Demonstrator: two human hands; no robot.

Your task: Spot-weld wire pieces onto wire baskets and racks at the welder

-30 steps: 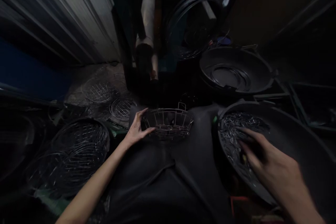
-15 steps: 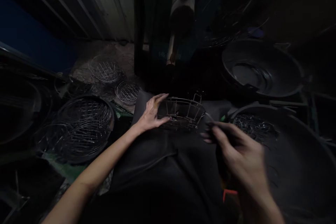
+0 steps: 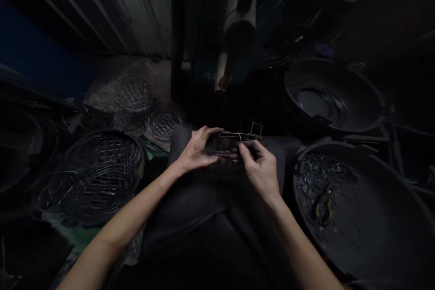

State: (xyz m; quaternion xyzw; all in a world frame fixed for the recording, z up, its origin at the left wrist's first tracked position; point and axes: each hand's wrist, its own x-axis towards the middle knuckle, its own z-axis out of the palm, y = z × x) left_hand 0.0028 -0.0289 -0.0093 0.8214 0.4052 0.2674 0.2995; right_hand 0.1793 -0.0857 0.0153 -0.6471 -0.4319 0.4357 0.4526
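The right hand [image 3: 260,161] has been brought in from the basin [image 3: 380,217], and a short wire piece [image 3: 240,137] appears to be pinched upright between its thumb and forefinger, at the near side of the rim of the wire basket [image 3: 234,134]. The basket is held between the two sets of fingers, its left end gripped by the thumb and spread fingers of the left hand [image 3: 199,149]. Yellow-handled pliers [image 3: 323,210] have been uncovered, well to the right of the fingers, beside loose wire bits [image 3: 314,170]. Both hands are thus engaged on the basket; whether contact is made by the piece cannot be told.
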